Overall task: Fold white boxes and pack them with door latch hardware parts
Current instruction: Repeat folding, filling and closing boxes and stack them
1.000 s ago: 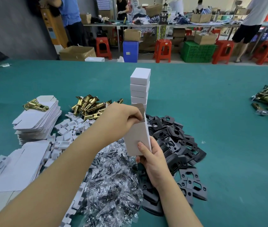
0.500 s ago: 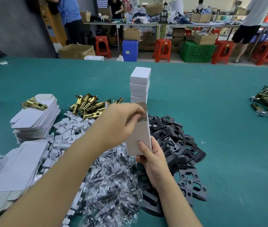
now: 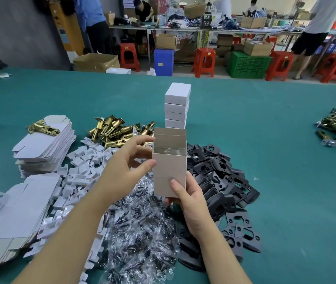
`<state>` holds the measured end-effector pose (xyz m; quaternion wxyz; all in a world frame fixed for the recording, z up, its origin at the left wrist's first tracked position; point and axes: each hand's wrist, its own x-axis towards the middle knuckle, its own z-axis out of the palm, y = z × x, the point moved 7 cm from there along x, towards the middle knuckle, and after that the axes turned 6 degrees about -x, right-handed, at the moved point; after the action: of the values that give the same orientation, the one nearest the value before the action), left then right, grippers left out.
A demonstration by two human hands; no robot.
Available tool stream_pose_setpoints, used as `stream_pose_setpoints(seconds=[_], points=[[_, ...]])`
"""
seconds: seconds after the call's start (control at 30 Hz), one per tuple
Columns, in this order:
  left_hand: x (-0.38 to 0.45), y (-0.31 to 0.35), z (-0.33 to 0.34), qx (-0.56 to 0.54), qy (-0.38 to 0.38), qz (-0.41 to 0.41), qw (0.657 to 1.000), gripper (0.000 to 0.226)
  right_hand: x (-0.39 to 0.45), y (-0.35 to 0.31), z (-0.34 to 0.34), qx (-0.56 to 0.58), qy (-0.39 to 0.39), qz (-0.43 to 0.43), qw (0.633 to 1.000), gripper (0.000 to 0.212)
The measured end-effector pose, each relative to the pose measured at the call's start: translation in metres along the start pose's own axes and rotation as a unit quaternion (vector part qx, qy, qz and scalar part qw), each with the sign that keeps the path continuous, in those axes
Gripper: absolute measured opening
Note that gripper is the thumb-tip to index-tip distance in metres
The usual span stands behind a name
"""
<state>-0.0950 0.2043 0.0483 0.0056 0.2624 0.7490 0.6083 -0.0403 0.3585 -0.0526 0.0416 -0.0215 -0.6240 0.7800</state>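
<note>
Both hands changed little: left hand (image 3: 122, 171) withdrawn (grip relaxed), right hand (image 3: 191, 198) grips box (image 3: 169, 173).

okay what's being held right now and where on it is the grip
The right hand grips the open white box by its lower end, thumb on the near face. The left hand holds nothing; its thumb touches the box's left edge.

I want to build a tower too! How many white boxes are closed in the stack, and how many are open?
Closed boxes showing in the stack: 4
Open box held in the right hand: 1
Total: 5
</note>
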Motion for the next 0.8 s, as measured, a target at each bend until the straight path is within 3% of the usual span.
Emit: stream_pose_setpoints(seconds=[0.17, 0.37, 0.67, 0.8], points=[[-0.004, -0.011, -0.004, -0.04, -0.002, -0.015, 0.999, 0.05, -0.005, -0.006, 0.002, -0.112, 0.025, -0.064, 0.991, 0.034], [-0.013, -0.023, 0.009, 0.035, -0.029, -0.014, 0.999, 0.057, -0.008, -0.013, -0.011, -0.175, 0.129, -0.145, 0.965, 0.062], [-0.015, -0.025, 0.011, 0.066, -0.014, 0.0, 0.998, 0.056, -0.007, -0.01, -0.015, -0.225, 0.135, -0.162, 0.951, 0.032], [-0.016, -0.021, 0.009, 0.083, -0.003, 0.016, 0.996, 0.054, -0.005, -0.007, -0.017, -0.231, 0.133, -0.159, 0.951, 0.03]])
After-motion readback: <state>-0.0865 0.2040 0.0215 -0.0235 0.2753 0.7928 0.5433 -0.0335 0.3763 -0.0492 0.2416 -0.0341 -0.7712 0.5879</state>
